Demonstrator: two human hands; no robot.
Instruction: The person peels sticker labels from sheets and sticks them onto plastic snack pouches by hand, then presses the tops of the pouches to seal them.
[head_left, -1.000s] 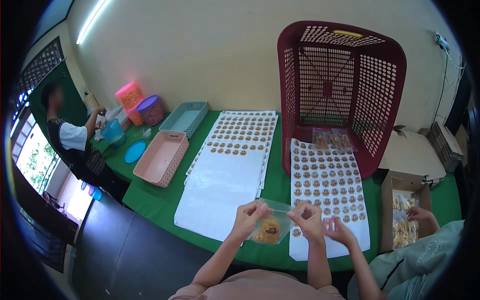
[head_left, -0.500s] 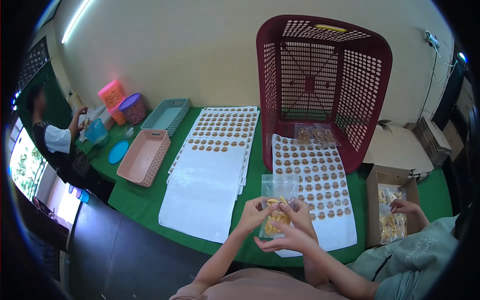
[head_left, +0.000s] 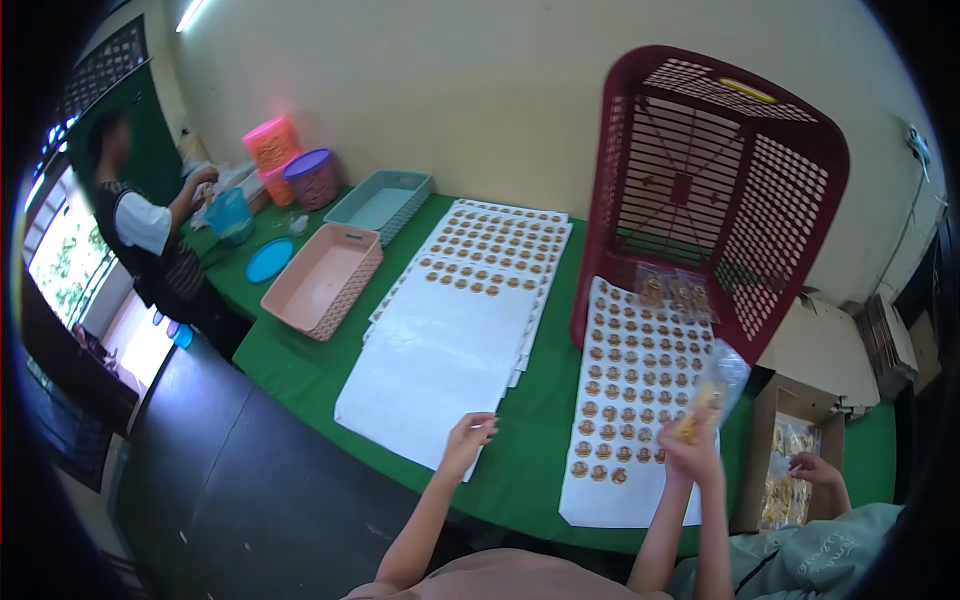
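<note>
Near the lower edge of the left sticker sheet (head_left: 430, 370), my left hand (head_left: 468, 442) holds nothing, its fingers loosely bent and a little apart. My right hand (head_left: 674, 462) is up against a co-worker's hand (head_left: 703, 462) over the right sticker sheet (head_left: 625, 400). A clear bag of yellow snack (head_left: 708, 400) rises tilted from these two overlapping hands. Blur and overlap hide which fingers grip it. Rows of round brown stickers cover the right sheet and the top part of the left one.
A maroon basket (head_left: 690, 130) stands on its side with packed bags inside. Pink (head_left: 325, 275) and teal (head_left: 385, 200) trays and snack tubs (head_left: 312, 180) are at the left. A box of bags (head_left: 760, 450) lies right, by the co-worker's other hand (head_left: 818, 470). Another person (head_left: 150, 220) stands far left.
The bag has moved right and up from between my hands, with my right hand and the co-worker's hand. My left hand has come off it. The view has shifted.
</note>
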